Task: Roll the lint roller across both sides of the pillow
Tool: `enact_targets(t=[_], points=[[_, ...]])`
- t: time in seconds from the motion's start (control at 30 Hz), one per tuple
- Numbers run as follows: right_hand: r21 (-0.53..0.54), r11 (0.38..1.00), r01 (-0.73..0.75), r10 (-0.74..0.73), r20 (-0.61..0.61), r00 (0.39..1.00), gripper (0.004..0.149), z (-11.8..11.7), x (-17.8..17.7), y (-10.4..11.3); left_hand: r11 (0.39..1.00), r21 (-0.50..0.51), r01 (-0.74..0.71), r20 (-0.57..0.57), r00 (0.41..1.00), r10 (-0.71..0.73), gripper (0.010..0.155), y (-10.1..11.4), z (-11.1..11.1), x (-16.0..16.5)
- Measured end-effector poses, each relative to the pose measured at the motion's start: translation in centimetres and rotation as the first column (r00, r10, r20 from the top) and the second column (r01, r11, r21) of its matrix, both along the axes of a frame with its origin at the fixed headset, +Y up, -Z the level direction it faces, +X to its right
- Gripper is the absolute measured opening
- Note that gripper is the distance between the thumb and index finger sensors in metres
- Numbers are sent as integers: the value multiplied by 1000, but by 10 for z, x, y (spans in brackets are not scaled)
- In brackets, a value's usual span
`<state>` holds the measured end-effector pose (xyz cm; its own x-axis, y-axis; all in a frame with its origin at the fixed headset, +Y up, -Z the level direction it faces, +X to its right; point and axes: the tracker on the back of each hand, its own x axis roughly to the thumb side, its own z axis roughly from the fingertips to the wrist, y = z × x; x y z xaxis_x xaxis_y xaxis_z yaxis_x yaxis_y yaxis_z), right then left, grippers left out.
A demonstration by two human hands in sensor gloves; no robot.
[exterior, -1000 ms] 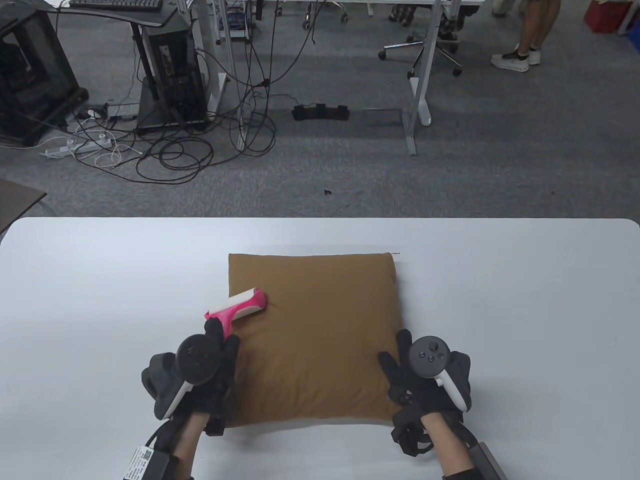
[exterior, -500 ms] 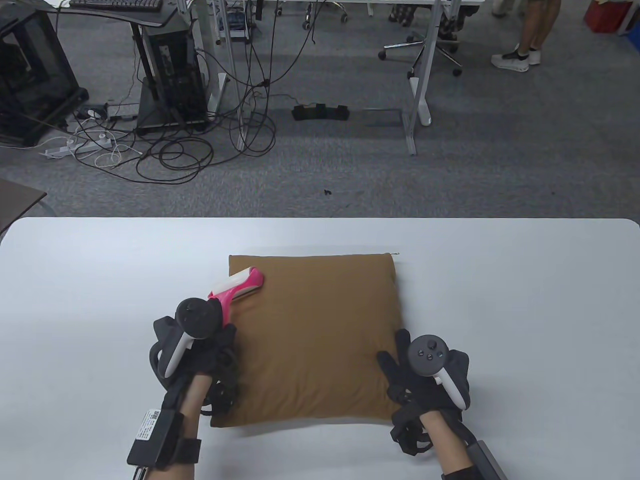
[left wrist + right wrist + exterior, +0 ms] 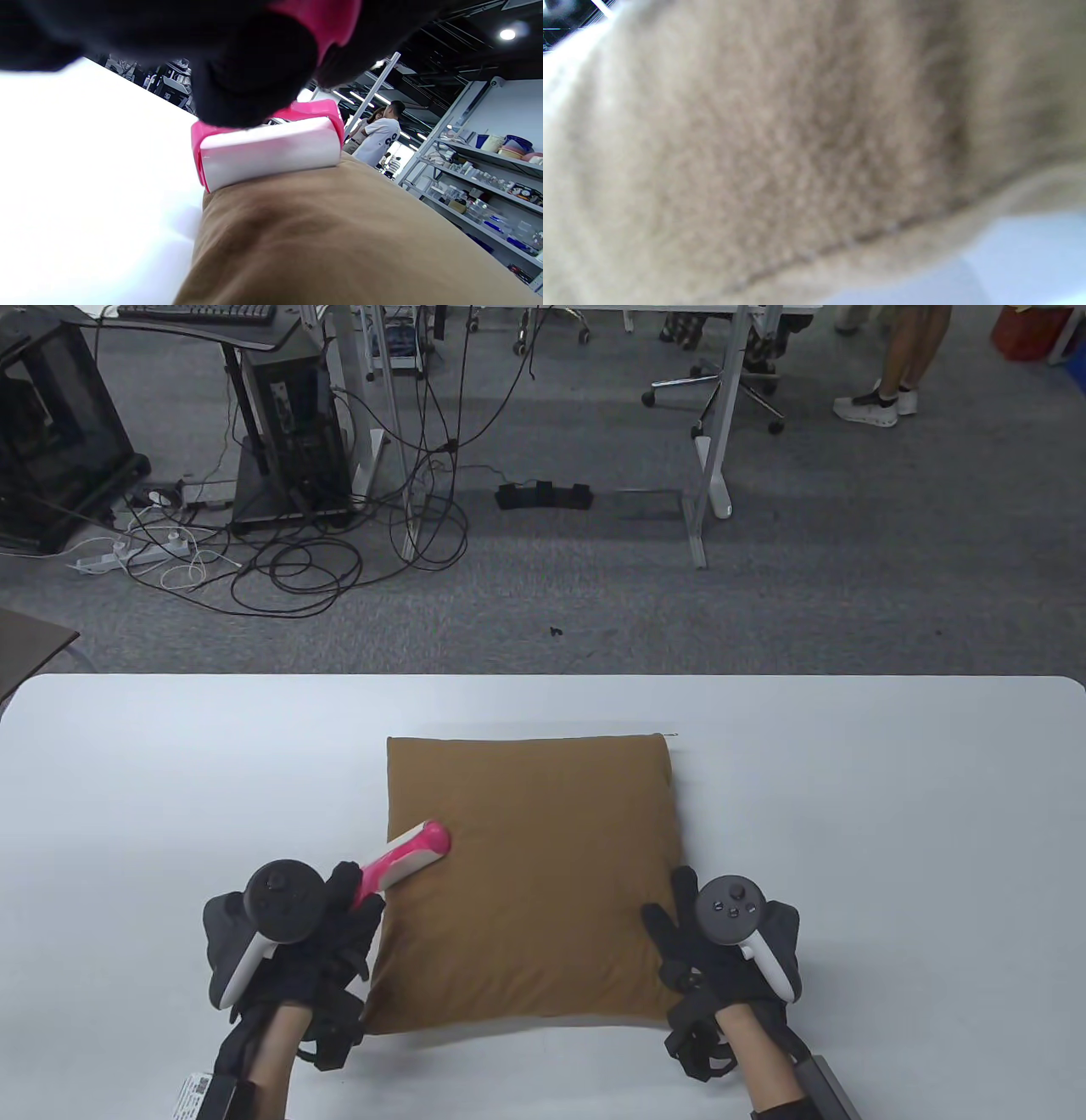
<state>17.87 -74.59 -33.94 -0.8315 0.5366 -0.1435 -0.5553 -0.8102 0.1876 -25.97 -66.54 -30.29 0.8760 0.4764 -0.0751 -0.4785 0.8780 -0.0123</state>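
Note:
A brown square pillow (image 3: 530,882) lies flat on the white table (image 3: 848,831). My left hand (image 3: 335,925) grips the pink handle of a lint roller (image 3: 407,853), whose white roll presses on the pillow near its left edge. In the left wrist view the white roll (image 3: 271,150) sits on the brown fabric (image 3: 339,237) under my gloved fingers (image 3: 250,72). My right hand (image 3: 704,950) rests with fingers spread on the pillow's near right corner. The right wrist view shows only the pillow's fabric and seam (image 3: 797,169) up close.
The table's far edge (image 3: 543,676) borders grey carpet with cables (image 3: 288,568), a computer tower (image 3: 293,424) and desk legs (image 3: 708,466). A person's feet (image 3: 878,403) stand at the far right. Bare table lies on both sides of the pillow.
My left hand pushed the roller toward the pillow's far left corner, then drew it back toward me along the left edge. The right hand has stayed on the near right corner.

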Motion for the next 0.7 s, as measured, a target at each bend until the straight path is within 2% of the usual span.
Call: enact_targets(t=[0.2,0.4,0.47,0.63,0.7], points=[[18,1000,-4,4,0,1000,70,3,1,-1,998,-45,-53,33,998,55,60,1,25,-12],[19,1000,-8,8,-2,1000,70,3,1,-2,989,-114,-91,81,992,100,57,4,40,-18],[17,1000,-7,7,-2,1000,71,3,1,-2,991,-91,-99,91,990,108,57,8,43,-18],[14,1000,0,-1,3,1000,70,3,1,-2,983,111,-145,94,986,135,56,36,54,-5],[15,1000,-3,3,3,1000,70,3,1,-2,980,135,-143,115,985,128,56,42,57,6]])
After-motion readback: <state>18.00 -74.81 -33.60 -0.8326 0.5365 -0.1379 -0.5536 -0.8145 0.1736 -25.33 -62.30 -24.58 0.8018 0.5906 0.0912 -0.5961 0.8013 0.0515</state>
